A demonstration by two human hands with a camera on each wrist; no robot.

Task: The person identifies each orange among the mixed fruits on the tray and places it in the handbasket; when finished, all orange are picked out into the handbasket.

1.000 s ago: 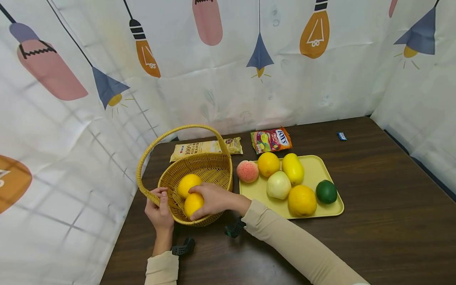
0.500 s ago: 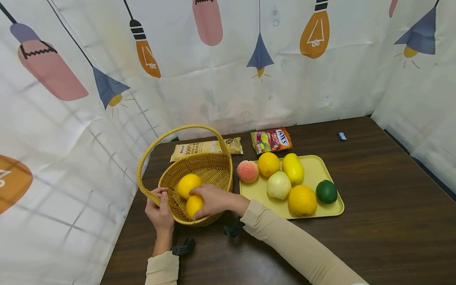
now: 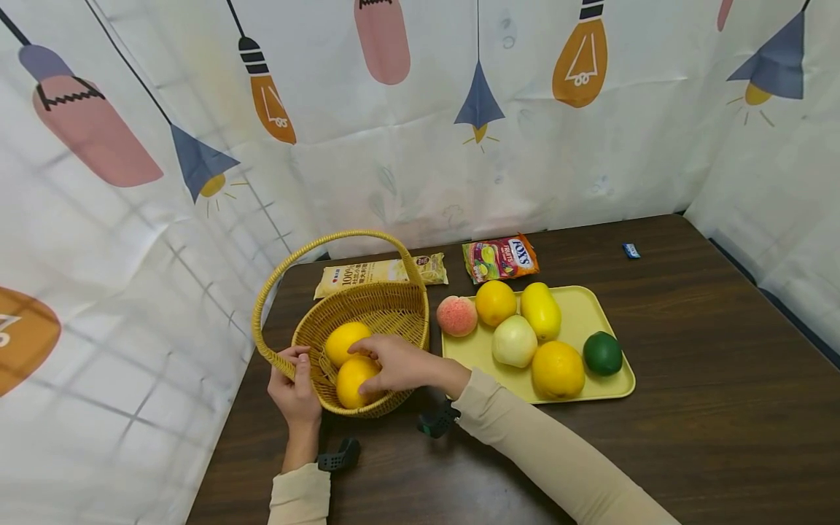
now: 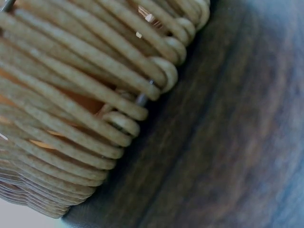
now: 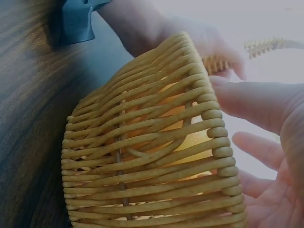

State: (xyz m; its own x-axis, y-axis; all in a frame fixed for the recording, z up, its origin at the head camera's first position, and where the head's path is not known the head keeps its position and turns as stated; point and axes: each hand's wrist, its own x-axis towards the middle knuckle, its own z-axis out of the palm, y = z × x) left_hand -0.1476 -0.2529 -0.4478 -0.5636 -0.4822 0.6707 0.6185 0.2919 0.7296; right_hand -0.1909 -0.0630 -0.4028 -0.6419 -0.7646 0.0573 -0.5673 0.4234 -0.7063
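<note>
On the left of the table stands a woven basket (image 3: 407, 310) with a tall arched handle. Two oranges lie inside it, a farther orange (image 3: 346, 343) and a nearer orange (image 3: 354, 380). My left hand (image 3: 295, 386) grips the basket's left rim at the base of the handle. My right hand (image 3: 400, 364) is over the near right side of the basket, its fingers spread loosely beside the nearer orange. In the right wrist view, the right hand's fingers (image 5: 256, 102) reach over the rim, and the oranges show only through the weave. The left wrist view holds basket weave (image 4: 85, 80) and tabletop.
Right of the basket, a yellow tray (image 3: 593, 310) bears several fruits, including a large orange (image 3: 558, 370) and a dark green fruit (image 3: 601, 354). A peach (image 3: 456, 316) is at its left edge. Behind lie a long pale packet (image 3: 367, 273), a candy bag (image 3: 500, 258) and a small blue wrapper (image 3: 631, 251).
My right hand has loosened from the nearer orange and shifted slightly up and right, so more of that orange shows. My left hand and the basket have stayed in place.
</note>
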